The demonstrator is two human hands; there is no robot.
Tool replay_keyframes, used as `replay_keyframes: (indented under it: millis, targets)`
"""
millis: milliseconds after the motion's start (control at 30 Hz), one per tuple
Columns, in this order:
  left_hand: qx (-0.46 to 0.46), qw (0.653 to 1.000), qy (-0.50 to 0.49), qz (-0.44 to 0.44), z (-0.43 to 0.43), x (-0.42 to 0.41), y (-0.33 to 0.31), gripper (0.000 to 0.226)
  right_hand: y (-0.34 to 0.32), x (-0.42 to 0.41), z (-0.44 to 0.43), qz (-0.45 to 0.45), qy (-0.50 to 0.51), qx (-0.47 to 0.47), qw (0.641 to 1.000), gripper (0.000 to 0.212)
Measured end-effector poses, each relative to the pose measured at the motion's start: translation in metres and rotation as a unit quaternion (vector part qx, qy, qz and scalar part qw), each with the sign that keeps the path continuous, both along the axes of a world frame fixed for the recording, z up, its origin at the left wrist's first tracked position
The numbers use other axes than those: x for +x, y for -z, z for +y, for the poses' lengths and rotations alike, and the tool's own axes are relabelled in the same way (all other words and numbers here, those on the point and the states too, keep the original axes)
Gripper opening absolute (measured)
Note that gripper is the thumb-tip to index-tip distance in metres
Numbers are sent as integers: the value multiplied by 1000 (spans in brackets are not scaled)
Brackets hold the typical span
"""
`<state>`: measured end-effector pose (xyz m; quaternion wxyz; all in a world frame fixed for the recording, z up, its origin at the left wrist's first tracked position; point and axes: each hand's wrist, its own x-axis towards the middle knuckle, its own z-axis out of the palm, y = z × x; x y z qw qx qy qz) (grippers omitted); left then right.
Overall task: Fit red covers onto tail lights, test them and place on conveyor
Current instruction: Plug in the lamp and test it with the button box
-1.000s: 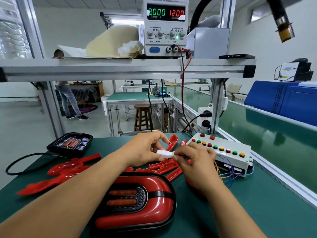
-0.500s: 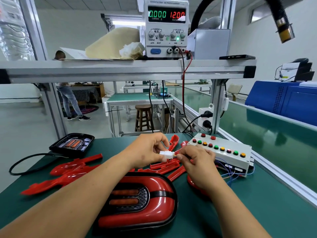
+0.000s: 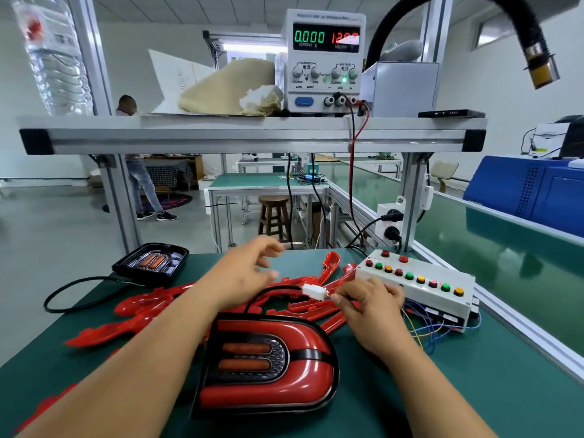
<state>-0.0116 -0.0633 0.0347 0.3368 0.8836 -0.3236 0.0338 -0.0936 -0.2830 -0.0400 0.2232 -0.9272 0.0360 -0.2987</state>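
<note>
Tail light (image 3: 268,361) sits low in the centre of the frame on the green bench (image 3: 493,399), close to the near edge. Bare mat spreads to its right, all the way into the lower right corner, so that side has room. To its left it's crowded: loose red covers (image 3: 148,306) sprawl across the mat and fan out behind it too. The bench's right edge is an aluminium rail, and past it the conveyor (image 3: 512,257) runs up the right side of the frame.

Now the light itself: glossy red cover seated on a black base, two orange lamp bars inside a dark honeycomb panel, a black band across the middle. The bars look unlit. A black cable (image 3: 268,290) arcs up from its back to a white connector (image 3: 313,291).

Right hand (image 3: 369,306) has fingers curled, thumb and forefinger pinching the connector's right end. Left hand (image 3: 249,273) hovers above the covers, fingers spread and blurred, holding nothing.

Just right of the right hand, a white button box (image 3: 442,295) with thin coloured wires trailing out below it. Mid-left, a second tail light (image 3: 151,263), black and uncovered. Overhead, a shelf (image 3: 252,134) caps the space, and the power supply (image 3: 325,61) on it shows 0.000 for current.
</note>
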Motion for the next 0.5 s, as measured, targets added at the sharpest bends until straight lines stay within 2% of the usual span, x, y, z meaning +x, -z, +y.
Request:
replay_keyframes:
  millis: [100,167,300,400,500]
  targets:
    - [-67,986,-150,4,50,-9,13,15,5,3,-1,50,23,-22,998,16]
    - [-63,974,-214,34,73,-22,30,15,8,6,-1,86,45,-41,994,19]
    - [1,974,-203,103,79,-50,53,38,9,9,1,127,89,-68,986,23]
    - [60,976,-179,104,67,-63,64,44,11,7,1,118,95,-80,985,37]
    - [-2,975,-181,125,63,-66,75,45,9,7,3,121,97,-89,984,41]
